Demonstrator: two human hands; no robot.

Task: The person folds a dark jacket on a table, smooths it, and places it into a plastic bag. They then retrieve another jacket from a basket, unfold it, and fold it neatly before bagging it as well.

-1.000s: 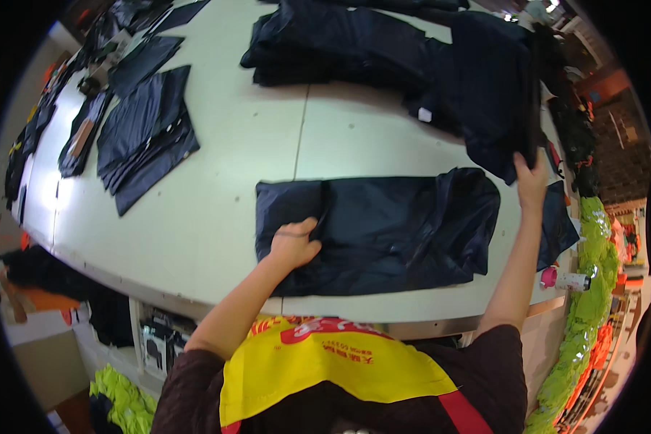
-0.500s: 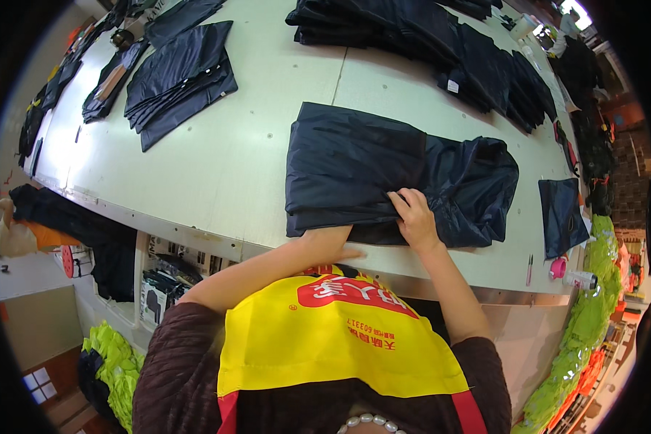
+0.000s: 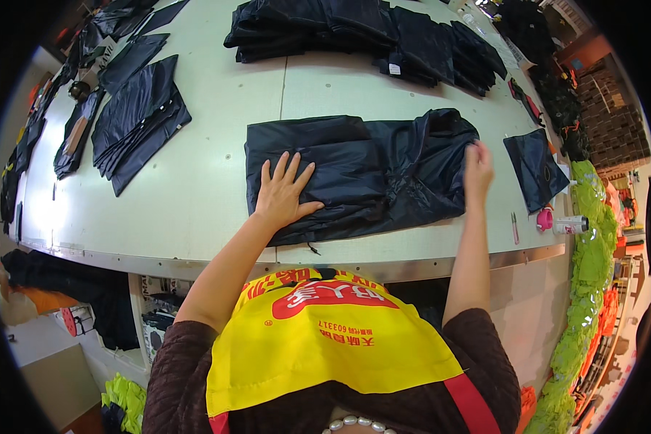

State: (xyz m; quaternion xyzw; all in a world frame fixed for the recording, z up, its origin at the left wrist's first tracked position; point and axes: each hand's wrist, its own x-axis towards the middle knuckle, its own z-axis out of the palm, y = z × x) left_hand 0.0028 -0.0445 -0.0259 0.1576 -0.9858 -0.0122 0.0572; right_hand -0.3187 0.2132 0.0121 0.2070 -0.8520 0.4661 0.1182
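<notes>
A folded dark navy garment (image 3: 325,166) of thin shiny cloth lies on the pale table (image 3: 217,217) in front of me. Its left part is a smooth, flat rectangle, while the right end is bunched and looks like a hood. My left hand (image 3: 282,189) rests flat on the smooth part with its fingers spread. At the bunched end's right edge, my right hand (image 3: 478,173) is closed, its fingertips pinching the cloth. A short dark cord end (image 3: 313,249) pokes out from under the near edge.
Stacks of folded dark garments (image 3: 412,43) lie at the back, and another pile (image 3: 137,119) at the left. To the right are a small navy pouch (image 3: 535,170), tweezer-like snips (image 3: 515,228), a pink ring-shaped item (image 3: 545,220) and a small can (image 3: 571,225). Lime-green cloth (image 3: 589,253) hangs beyond.
My left hand has come out from the near edge and now lies flat on top. My right hand has moved right to the bunched end. The view has shifted rightward.
</notes>
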